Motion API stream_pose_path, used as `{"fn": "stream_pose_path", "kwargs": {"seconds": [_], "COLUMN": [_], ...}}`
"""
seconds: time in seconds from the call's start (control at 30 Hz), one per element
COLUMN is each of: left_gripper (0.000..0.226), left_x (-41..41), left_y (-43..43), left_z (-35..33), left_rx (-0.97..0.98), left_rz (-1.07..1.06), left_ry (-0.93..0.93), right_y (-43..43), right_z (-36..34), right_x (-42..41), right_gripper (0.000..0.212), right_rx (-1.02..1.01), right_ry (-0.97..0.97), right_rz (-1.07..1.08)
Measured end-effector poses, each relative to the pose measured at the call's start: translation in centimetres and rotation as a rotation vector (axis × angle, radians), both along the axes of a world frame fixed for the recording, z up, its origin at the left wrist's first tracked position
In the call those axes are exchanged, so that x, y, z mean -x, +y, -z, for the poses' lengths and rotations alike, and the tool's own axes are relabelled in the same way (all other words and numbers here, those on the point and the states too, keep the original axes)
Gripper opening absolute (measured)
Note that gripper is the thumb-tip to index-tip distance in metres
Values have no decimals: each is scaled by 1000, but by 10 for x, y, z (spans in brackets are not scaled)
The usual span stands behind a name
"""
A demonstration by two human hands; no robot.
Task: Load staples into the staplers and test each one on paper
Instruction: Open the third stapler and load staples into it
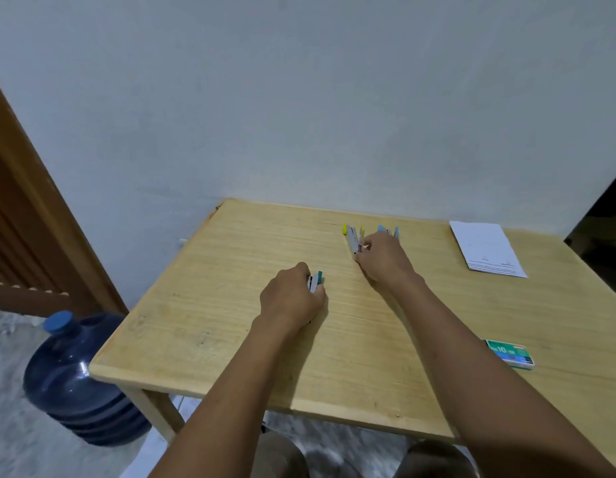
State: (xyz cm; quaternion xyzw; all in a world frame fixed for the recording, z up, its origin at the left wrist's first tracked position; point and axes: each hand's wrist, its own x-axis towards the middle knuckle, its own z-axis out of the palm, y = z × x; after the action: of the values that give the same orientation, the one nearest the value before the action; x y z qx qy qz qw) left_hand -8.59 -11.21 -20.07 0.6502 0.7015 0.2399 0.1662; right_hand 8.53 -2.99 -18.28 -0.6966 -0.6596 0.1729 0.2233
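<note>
On the pale wooden table (230,339), the left hand (291,300) has its fingers clamped on a small teal stapler (316,280); the right hand (382,258) pinches a yellow-tipped stapler (349,236). The green staple box (510,353) lies closed, right.

Table (230,339): stands against the wall (299,98), far edge touching it.
Left hand (289,298): rests on the table near its middle, closed over a stapler (316,281) that protrudes on the far side of the fingers.
Right hand (382,258): on the table, right of and behind the left hand, fingers at a group of staplers (353,238).
Group of staplers: lie side by side near the far edge, partly hidden by the right hand.
Paper (485,248): far right corner of the table, right of the staplers, well apart.
Staple box (510,353): right side, nearer the front edge, before the paper.
Water bottle (75,381): on the floor, left of the table, beside its front left leg.
Door (20,219): left of the table, behind the bottle.
</note>
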Motion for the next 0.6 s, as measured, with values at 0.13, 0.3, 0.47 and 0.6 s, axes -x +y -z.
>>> {"fn": "stream_pose_path", "kwargs": {"seconds": [0.13, 0.3, 0.47, 0.6], "left_gripper": [25, 21, 19, 18], "left_x": [-1, 5, 3, -5], "left_y": [0, -5, -26, -42], "left_z": [1, -3, -3, -5], "left_rx": [-11, -80, -300, -449], "left_rz": [-6, 35, 163, 196], "left_ry": [9, -105, -222, -202], "right_y": [-7, -46, -97, -119], "right_z": [1, -10, -24, -25], "right_x": [5, 9, 17, 20], "right_gripper": [32, 35, 30, 31], "right_rx": [-37, -95, 140, 128], "right_ry": [49, 218, 588, 627], "right_rz": [36, 42, -124, -117]}}
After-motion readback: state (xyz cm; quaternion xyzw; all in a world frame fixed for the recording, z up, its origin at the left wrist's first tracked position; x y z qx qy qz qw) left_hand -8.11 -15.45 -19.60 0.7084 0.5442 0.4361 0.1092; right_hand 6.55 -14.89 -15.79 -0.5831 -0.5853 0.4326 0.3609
